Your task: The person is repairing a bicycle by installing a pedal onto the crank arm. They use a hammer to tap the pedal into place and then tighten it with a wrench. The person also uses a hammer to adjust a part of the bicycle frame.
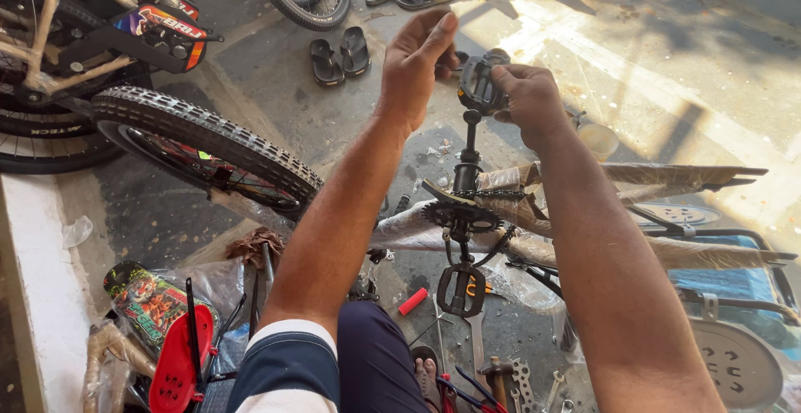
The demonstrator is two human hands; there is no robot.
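My right hand (524, 96) grips a black bicycle pedal (479, 83) at the top end of a black crank arm (470, 150). My left hand (417, 62) is raised beside the pedal, fingers slightly apart, holding nothing that I can see. Below, the crank joins a small black chainring (459, 215) with a chain, and a second black pedal (461, 289) hangs at the lower end. The bicycle frame (584, 213) lies sideways, its tubes wrapped in brown paper and clear plastic.
A knobby bicycle wheel (209, 142) stands at left, with another bicycle behind it. Pairs of black sandals (340, 54) lie on the concrete. Wrenches (521, 380) and a small red cylinder (413, 301) lie by my foot. A red and black part (179, 359) sits at lower left.
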